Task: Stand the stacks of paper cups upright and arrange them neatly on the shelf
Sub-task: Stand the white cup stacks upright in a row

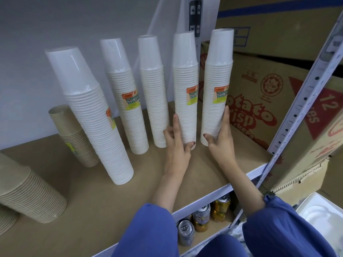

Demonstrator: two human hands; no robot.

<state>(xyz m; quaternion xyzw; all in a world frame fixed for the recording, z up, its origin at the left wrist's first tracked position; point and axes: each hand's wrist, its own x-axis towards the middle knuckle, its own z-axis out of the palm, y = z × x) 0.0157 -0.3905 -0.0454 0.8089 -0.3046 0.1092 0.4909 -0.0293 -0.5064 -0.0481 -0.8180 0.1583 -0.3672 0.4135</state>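
Note:
Several wrapped stacks of white paper cups stand upright in a row on the brown shelf (96, 204). My right hand (221, 138) grips the base of the rightmost white stack (218, 80), thumb on its left and fingers on its right. My left hand (177, 143) holds the base of the neighbouring white stack (185, 86), index finger along its left side and thumb under its front. Left of these stand two more white stacks (153, 93) (126, 97) and a nearer, larger white stack (92, 115). A brown cup stack (74, 138) stands behind it.
Another brown cup stack (27, 193) leans at the left edge. Cardboard boxes (259, 93) crowd the shelf's right end behind a perforated metal upright (297, 101). Drink cans (202, 217) sit on the lower shelf. A white tray (319, 214) lies at the lower right.

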